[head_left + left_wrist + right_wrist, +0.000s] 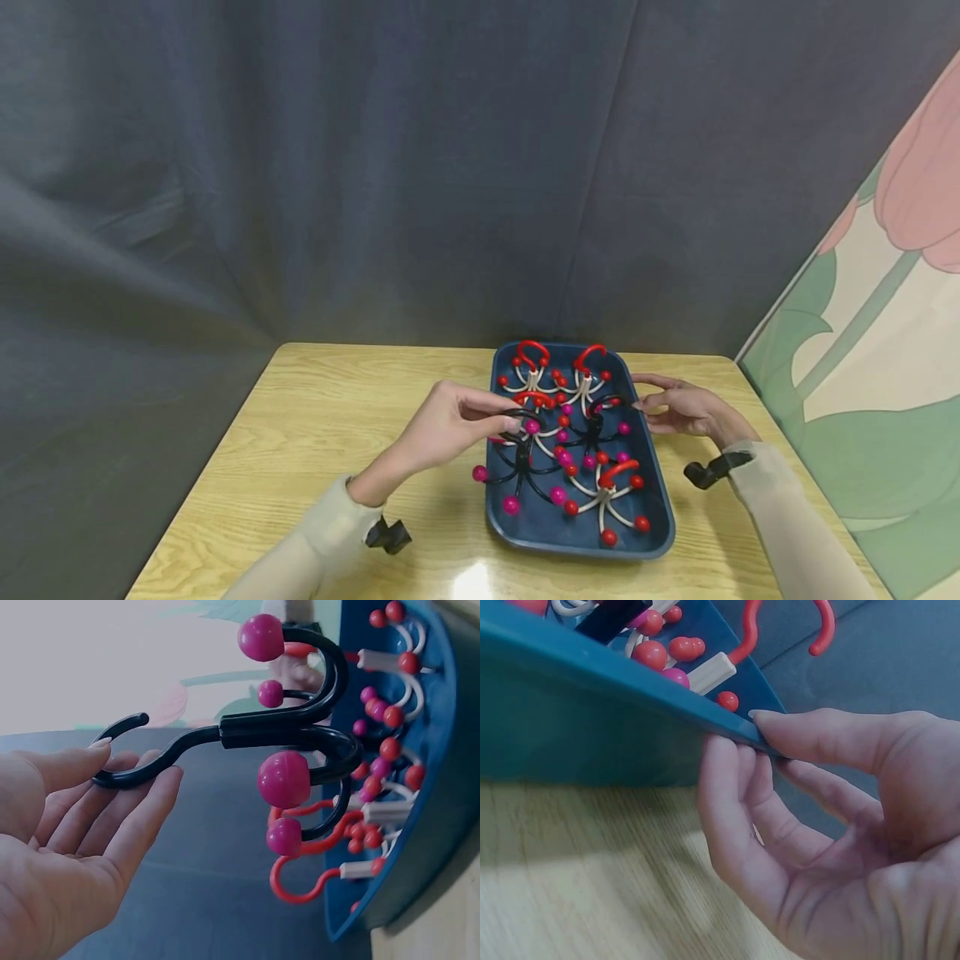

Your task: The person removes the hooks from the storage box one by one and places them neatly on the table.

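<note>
Pinching the tray rim point(660, 481), right hand point(686, 411) sits near table edge point(761, 414).

a glossy black hook with magenta ball-tipped arms point(522, 457) is held hook end up over the left side of a blue, round-cornered rectangular tray point(540, 535). the tray contains more ball-tipped hooks point(606, 494).

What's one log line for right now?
left hand: holds black hook | right hand: grips blue tray | inside tray: red-topped hooks

White glare and soft shadows on the tabletop point(322, 442)
</note>
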Tool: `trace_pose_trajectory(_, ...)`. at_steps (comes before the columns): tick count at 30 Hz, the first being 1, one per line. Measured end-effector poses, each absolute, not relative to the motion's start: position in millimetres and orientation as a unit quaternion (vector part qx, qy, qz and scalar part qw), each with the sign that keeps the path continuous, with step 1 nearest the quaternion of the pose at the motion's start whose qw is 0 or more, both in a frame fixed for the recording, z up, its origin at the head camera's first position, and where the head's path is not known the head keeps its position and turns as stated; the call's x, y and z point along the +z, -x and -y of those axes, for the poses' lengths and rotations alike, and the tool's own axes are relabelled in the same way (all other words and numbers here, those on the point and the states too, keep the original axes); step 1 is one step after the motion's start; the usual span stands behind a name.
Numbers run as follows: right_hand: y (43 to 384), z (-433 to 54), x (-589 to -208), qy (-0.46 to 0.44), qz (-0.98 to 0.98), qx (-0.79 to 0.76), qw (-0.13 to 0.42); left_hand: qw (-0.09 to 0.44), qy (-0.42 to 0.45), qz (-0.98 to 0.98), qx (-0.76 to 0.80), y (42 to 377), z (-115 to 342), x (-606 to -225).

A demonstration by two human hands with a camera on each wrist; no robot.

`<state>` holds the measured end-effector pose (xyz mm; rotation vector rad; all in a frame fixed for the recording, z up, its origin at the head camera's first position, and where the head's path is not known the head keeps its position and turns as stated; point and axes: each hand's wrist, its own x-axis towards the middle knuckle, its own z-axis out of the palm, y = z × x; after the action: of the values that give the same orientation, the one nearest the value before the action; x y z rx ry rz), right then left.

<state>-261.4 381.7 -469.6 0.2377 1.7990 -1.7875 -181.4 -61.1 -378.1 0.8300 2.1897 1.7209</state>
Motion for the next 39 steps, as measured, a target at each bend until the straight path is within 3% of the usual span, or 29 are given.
trace_pose_trajectory(21, 260.7, -382.3, -470.0, -0.087, -0.669, -0.679, 0.29, 0.017, -0.223, -0.817, 0.531, 219.4, 116.7, -364.7)
trace_pose_trajectory(39, 261.0, -381.8, -469.5, -0.087, -0.666, -0.68, 0.294, 0.036, -0.147, -0.825, 0.544, 263.8, 141.4, -404.7)
